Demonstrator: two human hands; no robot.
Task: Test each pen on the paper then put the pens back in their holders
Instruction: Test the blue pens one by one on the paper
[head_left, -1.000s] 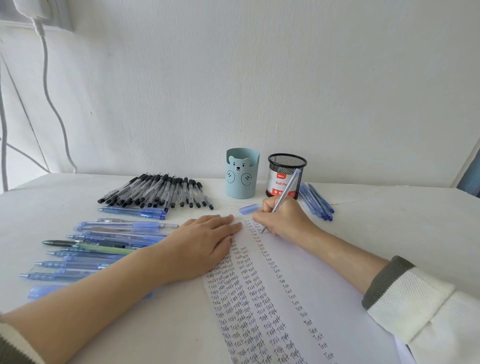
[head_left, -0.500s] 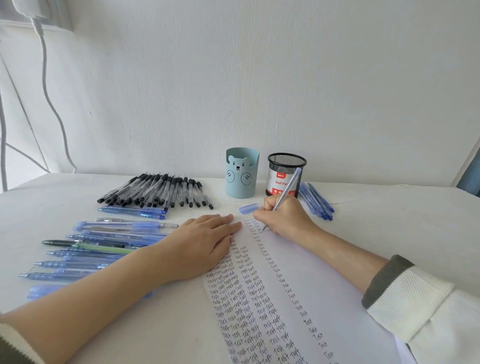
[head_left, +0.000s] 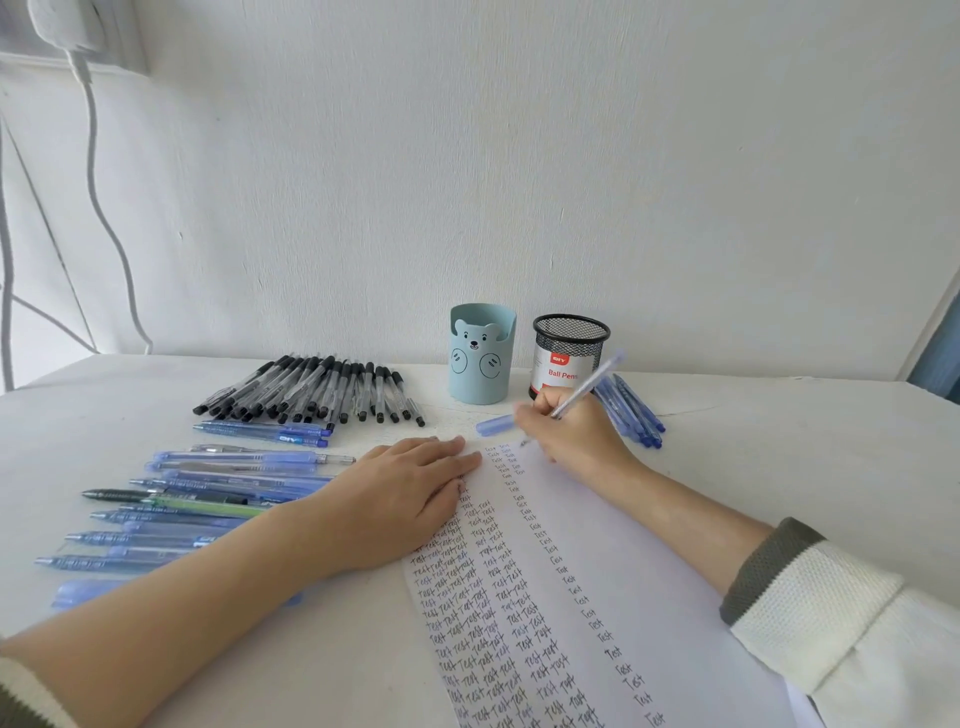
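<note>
Our right hand (head_left: 571, 431) gripped a pen (head_left: 588, 387), its tip blurred at the paper (head_left: 649, 571). Our left hand (head_left: 400, 499) lay flat on it, the forearm (head_left: 208, 603) hiding the ends of some blue pens (head_left: 234, 460).

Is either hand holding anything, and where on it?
The right hand pinches a blue pen low on its barrel, near the tip. The left hand holds nothing; it rests flat on the paper.

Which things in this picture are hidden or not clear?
- Head view: tip of the pen, blurred beside the right hand; contact with the paper unclear.
- Head view: insides of the bear cup and mesh cup, hidden by their walls.
- Head view: paper's near end, cut off by the bottom edge.
- Head view: some blue pens, partly covered by the left forearm.
</note>
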